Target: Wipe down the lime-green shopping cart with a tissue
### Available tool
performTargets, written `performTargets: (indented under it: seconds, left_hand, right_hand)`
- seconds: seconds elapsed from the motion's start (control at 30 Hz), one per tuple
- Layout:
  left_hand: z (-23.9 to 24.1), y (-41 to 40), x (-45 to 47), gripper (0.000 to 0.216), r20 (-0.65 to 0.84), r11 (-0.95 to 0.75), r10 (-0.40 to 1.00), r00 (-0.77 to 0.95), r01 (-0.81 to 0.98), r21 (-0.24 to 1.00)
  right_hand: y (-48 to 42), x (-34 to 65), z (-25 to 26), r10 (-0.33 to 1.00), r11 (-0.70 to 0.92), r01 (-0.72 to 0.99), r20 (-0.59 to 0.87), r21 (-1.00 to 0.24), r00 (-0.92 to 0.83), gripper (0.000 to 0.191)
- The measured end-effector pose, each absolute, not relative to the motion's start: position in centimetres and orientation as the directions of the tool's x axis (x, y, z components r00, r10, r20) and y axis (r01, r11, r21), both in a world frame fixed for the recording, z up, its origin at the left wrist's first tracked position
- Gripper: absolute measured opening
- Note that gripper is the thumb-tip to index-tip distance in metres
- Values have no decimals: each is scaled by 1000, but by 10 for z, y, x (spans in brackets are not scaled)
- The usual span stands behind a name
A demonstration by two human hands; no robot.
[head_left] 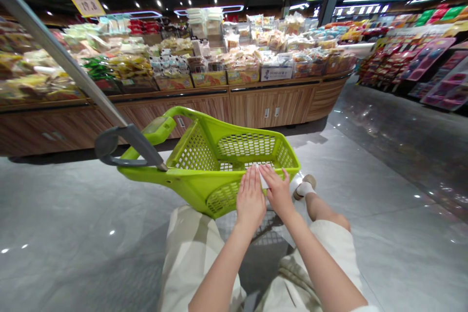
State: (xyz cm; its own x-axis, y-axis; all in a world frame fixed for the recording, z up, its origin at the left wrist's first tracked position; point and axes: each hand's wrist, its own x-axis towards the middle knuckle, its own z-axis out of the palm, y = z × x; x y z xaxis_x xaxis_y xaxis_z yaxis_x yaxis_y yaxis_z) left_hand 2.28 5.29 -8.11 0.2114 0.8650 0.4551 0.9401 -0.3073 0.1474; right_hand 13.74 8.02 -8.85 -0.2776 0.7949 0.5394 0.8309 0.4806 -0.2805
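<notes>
A lime-green plastic shopping cart basket [183,175] stands in front of me, its side rim crossing below the middle of the view. My left hand [251,202] rests palm down at the near rim, its fingers straight and close together. Just to its right, my right hand [278,191] has its fingers over a small white tissue-like piece [263,183], which shows between the two hands. How far the piece reaches under the fingers is hidden. Inside the basket, only mesh walls and the bottom show.
A grey handle bracket [131,148] and metal pole [69,58] rise at the left. Behind the cart runs a wooden display counter [252,105] piled with packaged snacks. More shelves [395,58] stand at the right. My shoe [305,186] is on the shiny grey floor [383,195].
</notes>
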Motion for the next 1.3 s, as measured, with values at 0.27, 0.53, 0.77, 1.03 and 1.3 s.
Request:
performTargets:
  seconds: [0.27,0.53,0.77,1.03,1.3]
  left_hand:
    - [-81,50,21,65,456,-291,866,203,948,130]
    - [-80,49,18,65,449,-300,865,223,948,107]
    - [-77,46,14,59,441,-291,872,213,949,117]
    - [-80,48,18,62,463,-284,865,192,949,136]
    - [-82,47,15,63,467,-297,859,211,948,118]
  right_hand:
    - [95,236,-129,809,247,891,587,-380,27,82]
    - [79,139,-94,824,439,823,527,-361,-208,77]
    - [79,195,-110,820,402,851,546,-338,-170,81]
    - [87,196,-117,828,184,881,552,-435,100,71]
    - [73,146,-94,818,461,825,517,-326,-253,79]
